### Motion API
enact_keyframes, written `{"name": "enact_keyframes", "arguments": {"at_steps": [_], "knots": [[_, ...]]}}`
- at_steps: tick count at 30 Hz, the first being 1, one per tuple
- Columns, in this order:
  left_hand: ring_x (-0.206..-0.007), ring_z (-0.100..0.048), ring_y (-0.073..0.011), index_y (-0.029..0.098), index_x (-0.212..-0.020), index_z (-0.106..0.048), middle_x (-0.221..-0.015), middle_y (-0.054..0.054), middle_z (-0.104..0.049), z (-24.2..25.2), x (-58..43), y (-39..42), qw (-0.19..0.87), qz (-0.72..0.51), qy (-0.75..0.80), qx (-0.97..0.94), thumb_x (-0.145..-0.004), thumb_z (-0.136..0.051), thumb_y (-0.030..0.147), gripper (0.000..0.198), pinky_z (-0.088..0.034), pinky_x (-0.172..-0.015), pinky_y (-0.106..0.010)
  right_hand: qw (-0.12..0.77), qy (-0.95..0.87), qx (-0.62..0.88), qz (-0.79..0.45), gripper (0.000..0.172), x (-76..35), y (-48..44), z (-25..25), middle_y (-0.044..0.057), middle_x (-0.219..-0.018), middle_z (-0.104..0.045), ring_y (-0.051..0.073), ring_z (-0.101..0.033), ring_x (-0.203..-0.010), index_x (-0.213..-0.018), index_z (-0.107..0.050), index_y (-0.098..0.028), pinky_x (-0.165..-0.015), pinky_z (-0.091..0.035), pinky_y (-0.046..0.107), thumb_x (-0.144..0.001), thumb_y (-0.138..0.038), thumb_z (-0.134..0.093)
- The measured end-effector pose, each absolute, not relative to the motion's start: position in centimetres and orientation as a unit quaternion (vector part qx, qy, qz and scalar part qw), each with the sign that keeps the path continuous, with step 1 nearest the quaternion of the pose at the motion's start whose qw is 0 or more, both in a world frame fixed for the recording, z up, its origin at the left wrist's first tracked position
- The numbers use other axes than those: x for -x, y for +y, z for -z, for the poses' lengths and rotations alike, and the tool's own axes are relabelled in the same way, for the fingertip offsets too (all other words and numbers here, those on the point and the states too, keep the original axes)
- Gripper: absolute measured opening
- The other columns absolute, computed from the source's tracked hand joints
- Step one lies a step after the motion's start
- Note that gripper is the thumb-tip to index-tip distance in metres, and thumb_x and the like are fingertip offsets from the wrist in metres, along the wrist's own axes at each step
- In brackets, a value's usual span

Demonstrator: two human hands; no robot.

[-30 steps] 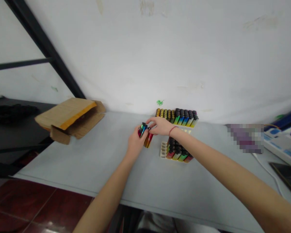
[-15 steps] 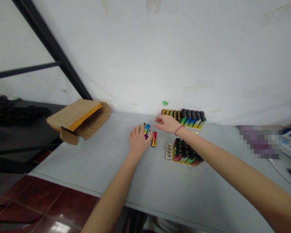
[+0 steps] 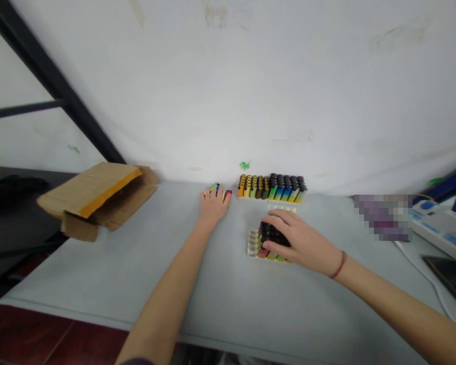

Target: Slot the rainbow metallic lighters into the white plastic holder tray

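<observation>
My left hand [image 3: 213, 204] lies palm down with spread fingers over several loose colourful lighters [image 3: 228, 193], which show only at its fingertips. My right hand [image 3: 302, 242] reaches over a white tray [image 3: 253, 243] packed with black-topped lighters [image 3: 269, 234]. Its thumb and fingers are apart, over the lighter tops; whether they touch cannot be made out. At the left end of that tray, a row of slots holds no lighters. Behind it, along the wall, stand yellow-and-dark lighters [image 3: 253, 186] and black-topped, multicoloured lighters [image 3: 287, 187] in upright rows.
An open cardboard box [image 3: 95, 195] lies on the table's left side. To the right are a white power strip [image 3: 444, 225], a cable [image 3: 421, 271] and a dark phone-like object [image 3: 452, 279]. The wall [image 3: 220, 101] bounds the table [image 3: 228, 299] at the back.
My left hand has slid toward the wall, and the loose lighters are now farther back under it. My right hand has come back from the rear rows to the front tray. The view has shifted.
</observation>
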State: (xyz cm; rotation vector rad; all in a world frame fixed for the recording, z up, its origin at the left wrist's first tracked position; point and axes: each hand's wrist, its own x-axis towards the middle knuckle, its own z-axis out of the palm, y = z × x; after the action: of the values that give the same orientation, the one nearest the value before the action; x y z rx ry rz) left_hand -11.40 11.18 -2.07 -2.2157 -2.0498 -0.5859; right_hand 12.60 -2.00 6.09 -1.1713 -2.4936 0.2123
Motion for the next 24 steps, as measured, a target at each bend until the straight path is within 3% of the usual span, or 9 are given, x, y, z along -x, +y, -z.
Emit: {"name": "enact_keyframes", "arguments": {"at_steps": [5,10,14,17,20,24], "knots": [[-0.141,-0.039,-0.0313,0.009,-0.141,-0.049,-0.148,-0.024,-0.046,1.6,12.8,12.0,0.013,0.23,-0.65,0.724,-0.1,-0.032,0.035,0.052,-0.033,-0.113,-0.052,0.183,-0.891,0.41,-0.064,0.052,-12.5,-2.1,-6.4,0.02,-0.131,-0.058,0.032,-0.053,-0.124,-0.127,-0.058,-0.016,-0.106,-0.044,0.051,-0.089,-0.051,-0.062],[-0.151,-0.018,-0.0372,0.034,-0.147,-0.044,-0.163,-0.01,-0.026,2.3,16.0,10.2,0.004,0.136,-0.631,0.764,-0.096,-0.041,0.055,0.056,-0.019,-0.114,-0.068,0.167,-0.902,0.392,-0.064,0.064,-12.5,-2.3,-6.1,0.02,-0.137,-0.055,0.034,-0.049,-0.129,-0.131,-0.056,-0.017,-0.109,-0.039,0.054,-0.084,-0.059,-0.065],[-0.149,-0.023,-0.0358,0.03,-0.152,-0.038,-0.162,-0.012,-0.03,2.8,14.4,10.4,0.008,0.135,-0.624,0.77,-0.097,-0.037,0.053,0.059,-0.023,-0.116,-0.062,0.125,-0.91,0.392,-0.052,0.079,-11.7,-2.2,-5.5,0.019,-0.142,-0.051,0.037,-0.044,-0.132,-0.137,-0.054,-0.019,-0.11,-0.034,0.057,-0.076,-0.066,-0.069],[-0.146,-0.029,-0.0375,0.024,-0.15,-0.042,-0.157,-0.017,-0.037,3.1,11.8,11.1,0.03,0.17,-0.66,0.731,-0.097,-0.034,0.054,0.061,-0.024,-0.116,-0.058,0.078,-0.91,0.404,-0.046,0.067,-10.9,-2.1,-5.7,0.019,-0.138,-0.053,0.035,-0.053,-0.12,-0.134,-0.057,-0.02,-0.104,-0.04,0.053,-0.08,-0.059,-0.068],[-0.143,-0.032,-0.0399,0.024,-0.147,-0.047,-0.153,-0.018,-0.043,3.1,10.0,11.5,0.041,0.191,-0.689,0.697,-0.096,-0.033,0.058,0.063,-0.023,-0.114,-0.061,0.027,-0.911,0.411,-0.029,0.048,-10.2,-1.8,-6.3,0.018,-0.124,-0.059,0.031,-0.059,-0.106,-0.125,-0.063,-0.018,-0.094,-0.045,0.047,-0.088,-0.048,-0.063],[-0.145,-0.029,-0.0385,0.028,-0.15,-0.041,-0.156,-0.016,-0.038,2.5,10.3,11.1,0.024,0.202,-0.685,0.699,-0.096,-0.031,0.058,0.062,-0.02,-0.112,-0.068,-0.018,-0.923,0.383,-0.019,0.05,-9.6,-1.1,-6.8,0.016,-0.122,-0.058,0.031,-0.059,-0.102,-0.121,-0.065,-0.022,-0.089,-0.047,0.044,-0.082,-0.052,-0.071]]}}
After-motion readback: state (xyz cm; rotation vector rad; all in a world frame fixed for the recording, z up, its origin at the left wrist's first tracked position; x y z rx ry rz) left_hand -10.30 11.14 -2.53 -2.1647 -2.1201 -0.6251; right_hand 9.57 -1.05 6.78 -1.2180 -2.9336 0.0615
